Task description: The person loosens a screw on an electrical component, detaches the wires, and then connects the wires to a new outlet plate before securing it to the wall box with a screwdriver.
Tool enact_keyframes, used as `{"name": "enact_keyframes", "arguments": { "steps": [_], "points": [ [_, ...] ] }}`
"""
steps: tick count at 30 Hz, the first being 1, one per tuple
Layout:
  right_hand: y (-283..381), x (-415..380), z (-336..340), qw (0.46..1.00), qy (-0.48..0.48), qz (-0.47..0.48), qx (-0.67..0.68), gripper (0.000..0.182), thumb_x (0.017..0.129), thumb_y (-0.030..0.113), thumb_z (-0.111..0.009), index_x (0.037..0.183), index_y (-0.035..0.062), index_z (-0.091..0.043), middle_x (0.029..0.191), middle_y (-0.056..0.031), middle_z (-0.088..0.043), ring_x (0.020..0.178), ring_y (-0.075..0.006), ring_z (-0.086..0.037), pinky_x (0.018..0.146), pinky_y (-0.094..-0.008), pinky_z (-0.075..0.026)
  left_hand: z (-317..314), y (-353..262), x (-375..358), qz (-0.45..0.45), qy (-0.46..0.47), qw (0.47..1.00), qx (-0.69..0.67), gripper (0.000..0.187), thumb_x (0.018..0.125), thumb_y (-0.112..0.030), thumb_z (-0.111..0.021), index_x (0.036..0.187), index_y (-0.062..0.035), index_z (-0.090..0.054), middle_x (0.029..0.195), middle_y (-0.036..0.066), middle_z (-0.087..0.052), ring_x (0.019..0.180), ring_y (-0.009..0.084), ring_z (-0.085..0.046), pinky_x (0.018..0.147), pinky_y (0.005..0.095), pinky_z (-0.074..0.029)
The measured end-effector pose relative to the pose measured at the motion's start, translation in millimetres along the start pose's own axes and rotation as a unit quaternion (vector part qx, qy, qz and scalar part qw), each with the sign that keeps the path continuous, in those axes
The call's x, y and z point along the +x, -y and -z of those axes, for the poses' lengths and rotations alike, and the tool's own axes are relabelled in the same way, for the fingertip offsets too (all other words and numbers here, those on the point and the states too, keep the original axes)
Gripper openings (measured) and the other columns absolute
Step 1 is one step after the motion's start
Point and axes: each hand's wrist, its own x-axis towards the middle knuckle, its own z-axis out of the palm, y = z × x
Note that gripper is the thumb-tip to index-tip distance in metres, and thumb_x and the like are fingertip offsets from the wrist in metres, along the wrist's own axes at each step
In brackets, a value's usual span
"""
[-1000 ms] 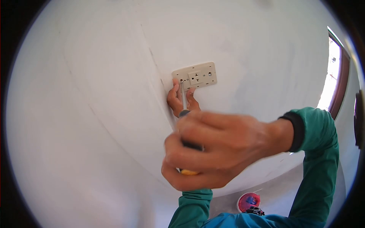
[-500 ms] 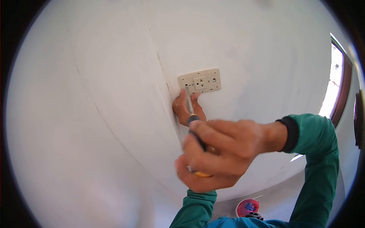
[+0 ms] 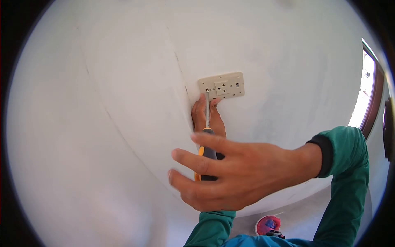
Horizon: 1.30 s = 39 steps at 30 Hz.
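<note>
A beige outlet plate (image 3: 227, 91) lies against the white wall, slightly tilted. My left hand (image 3: 200, 117) reaches up below it, thumb and fingers apart, with fingertips at the plate's lower left edge. Between them passes the shaft of a screwdriver (image 3: 207, 117), its tip at the screw hole left of the socket. The black and yellow handle is partly hidden behind my right hand (image 3: 242, 173). That hand's fingers are spread around the handle, not wrapped tightly on it.
White wall (image 3: 123, 82) surrounds the plate, with thin cracks on the left. A window (image 3: 366, 86) with a brown frame is at the far right. A round container with red and blue contents (image 3: 268, 224) stands on the floor below.
The fingers of my right hand have opened from around the screwdriver handle and stretched out to the left. The plate and my left hand appear slightly farther right in view.
</note>
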Motion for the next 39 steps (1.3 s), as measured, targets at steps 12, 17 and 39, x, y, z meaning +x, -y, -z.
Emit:
{"name": "enact_keyframes", "arguments": {
  "steps": [12,17,39],
  "points": [
    [-14.5,-9.9,19.9,0.997,0.054,0.054,-0.023,0.029,0.067,0.010,-0.068,0.095,0.0160,-0.060,0.082,-0.0061,-0.052,0.062,-0.0202,-0.058,0.048,-0.0255,-0.051,-2.0,5.6,5.0,-0.074,-0.039,0.996,-0.037,0.030,0.074,0.008,-0.073,0.100,-0.0035,-0.066,0.105,0.010,-0.068,0.090,0.0238,-0.063,0.072,0.0332,-0.054],
    [-49.4,24.6,43.1,0.989,0.117,0.048,-0.078,0.036,0.065,0.010,-0.073,0.099,0.0081,-0.060,0.085,-0.0116,-0.060,0.066,-0.0236,-0.063,0.050,-0.0252,-0.052,-2.9,5.9,9.9,-0.109,-0.050,0.987,-0.111,0.037,0.071,0.013,-0.072,0.105,-0.0028,-0.066,0.094,0.008,-0.067,0.090,0.0240,-0.062,0.065,0.0337,-0.055],
    [-19.8,-7.9,39.1,0.950,0.269,0.117,-0.106,0.021,0.081,0.019,-0.072,0.097,0.0149,-0.058,0.091,-0.0117,-0.059,0.088,-0.0298,-0.067,0.070,-0.0378,-0.061,-26.1,21.6,1.6,-0.022,0.017,0.989,-0.142,0.040,0.067,0.003,-0.078,0.104,-0.0051,-0.065,0.087,0.008,-0.066,0.088,0.0264,-0.063,0.071,0.0349,-0.053]
  ]
}}
